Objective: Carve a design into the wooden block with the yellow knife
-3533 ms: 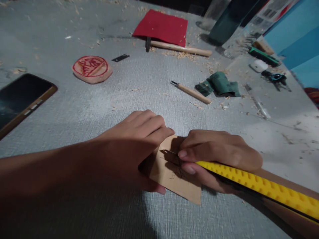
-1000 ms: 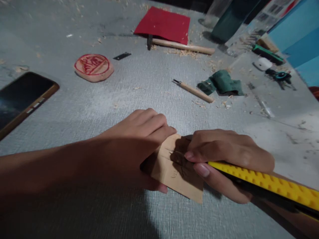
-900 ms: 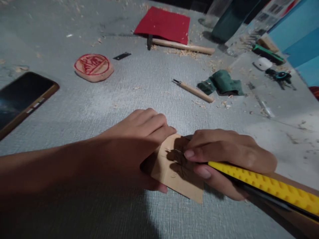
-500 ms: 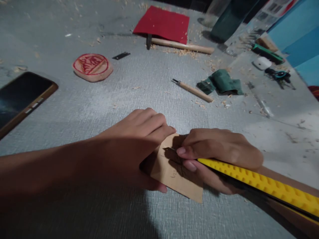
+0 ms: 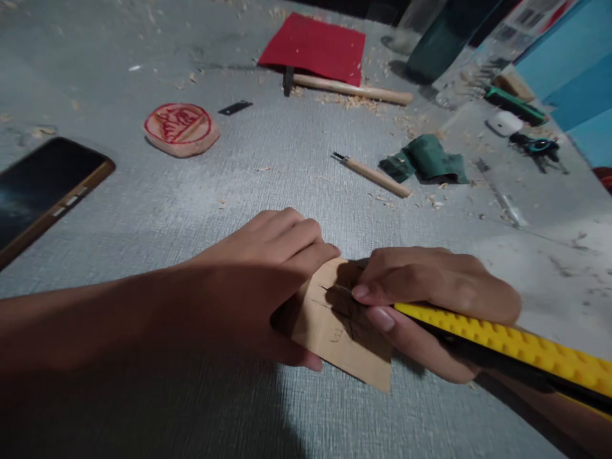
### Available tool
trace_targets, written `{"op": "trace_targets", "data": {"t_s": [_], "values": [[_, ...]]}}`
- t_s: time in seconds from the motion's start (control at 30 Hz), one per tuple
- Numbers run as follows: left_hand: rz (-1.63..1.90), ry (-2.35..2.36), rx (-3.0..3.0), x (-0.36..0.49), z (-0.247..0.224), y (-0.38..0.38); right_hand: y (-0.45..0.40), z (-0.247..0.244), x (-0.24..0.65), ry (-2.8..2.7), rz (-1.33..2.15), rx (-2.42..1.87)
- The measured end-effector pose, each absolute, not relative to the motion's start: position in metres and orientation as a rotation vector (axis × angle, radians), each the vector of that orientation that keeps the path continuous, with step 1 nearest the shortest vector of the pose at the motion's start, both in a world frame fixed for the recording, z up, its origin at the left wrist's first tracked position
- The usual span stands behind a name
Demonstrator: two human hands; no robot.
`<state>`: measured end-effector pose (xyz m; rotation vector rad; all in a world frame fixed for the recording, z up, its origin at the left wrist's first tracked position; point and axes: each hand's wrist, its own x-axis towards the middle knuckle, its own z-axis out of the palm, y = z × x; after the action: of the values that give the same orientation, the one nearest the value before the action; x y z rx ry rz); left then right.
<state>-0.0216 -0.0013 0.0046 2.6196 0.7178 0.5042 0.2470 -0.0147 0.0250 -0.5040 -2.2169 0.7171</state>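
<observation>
My left hand is closed around the left side of a tan piece of wood or card; which of the two I cannot tell. Dark lines and marks are drawn on its upper face. A yellow and black utility knife is gripped in my right hand, with thumb and forefinger pinched near its front end. The blade tip is over the lined face, partly lost in the fingers' shadow; whether it touches is unclear. Beyond my hands lies a wooden-handled carving chisel.
A phone rests at the left, near a round wooden piece with a red design and a spare blade. Farther back are a hammer, red sheet, green cloth, keys and scattered wood shavings.
My right hand has drawn back to the right with the utility knife, its tip sliding along the piece. My left hand keeps its hold; the whole view has shifted slightly.
</observation>
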Motion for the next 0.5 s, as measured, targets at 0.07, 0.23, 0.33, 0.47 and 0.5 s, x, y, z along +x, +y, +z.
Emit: {"op": "trace_targets", "data": {"t_s": [0.07, 0.23, 0.33, 0.47, 0.5], "values": [[0.519, 0.714, 2.617, -0.0214, 0.0043, -0.0007, -0.0138, 0.0257, 0.247, -2.195, 0.707, -0.466], [0.538, 0.696, 2.618, -0.0208, 0.0031, -0.0002, -0.0081, 0.0267, 0.2463, -2.29, 0.714, -0.454], [0.552, 0.704, 2.618, -0.0214, 0.003, -0.0008, -0.0073, 0.0264, 0.2437, -2.324, 0.712, -0.457], [0.518, 0.721, 2.611, -0.0227, 0.0046, -0.0018, -0.0112, 0.0299, 0.2423, -2.297, 0.675, -0.556], [0.511, 0.722, 2.609, -0.0228, 0.0052, -0.0019, -0.0121, 0.0313, 0.2428, -2.308, 0.675, -0.57]]}}
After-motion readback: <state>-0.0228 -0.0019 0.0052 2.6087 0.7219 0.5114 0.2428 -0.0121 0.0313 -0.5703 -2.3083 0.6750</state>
